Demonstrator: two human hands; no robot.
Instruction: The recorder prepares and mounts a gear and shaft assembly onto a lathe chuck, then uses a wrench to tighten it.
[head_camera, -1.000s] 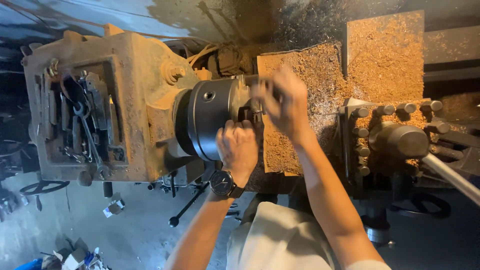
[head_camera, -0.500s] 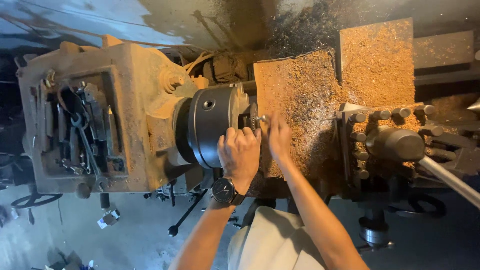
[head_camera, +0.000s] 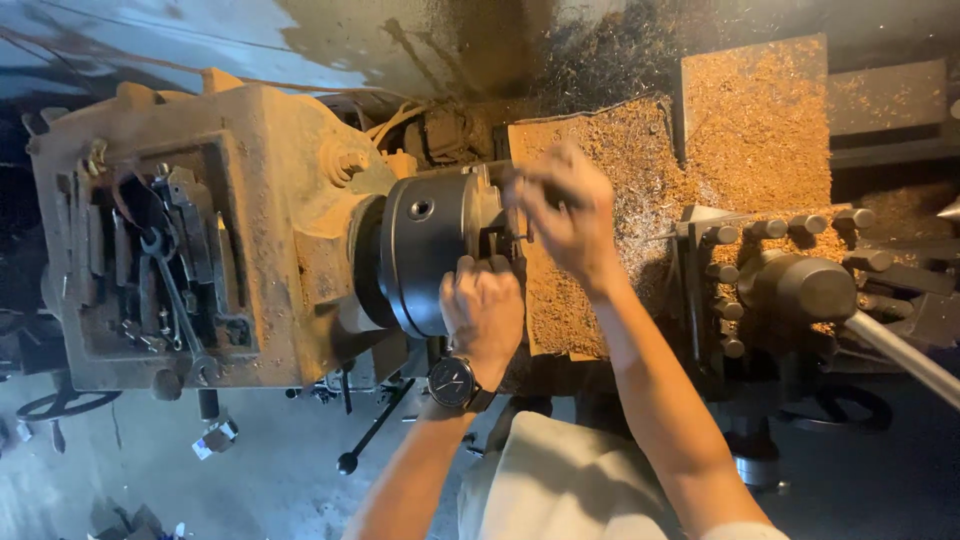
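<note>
Left hand (head_camera: 485, 310) curled, gripping chuck (head_camera: 425, 250) rim at the lathe (head_camera: 200, 230) head's right end. Right hand (head_camera: 565, 215), blurred, fingers bent at chuck face; grip unclear. Chips (head_camera: 640, 180) alongside.

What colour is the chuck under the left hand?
Black chuck, with the left hand on its front edge; seen in the head view.

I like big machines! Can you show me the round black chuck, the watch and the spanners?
lathe chuck (head_camera: 425, 250), head view, on its dark round side.
wristwatch (head_camera: 453, 382), head view, on its dial.
spanners (head_camera: 170, 285), head view, on a shaft in the headstock tray.
</note>
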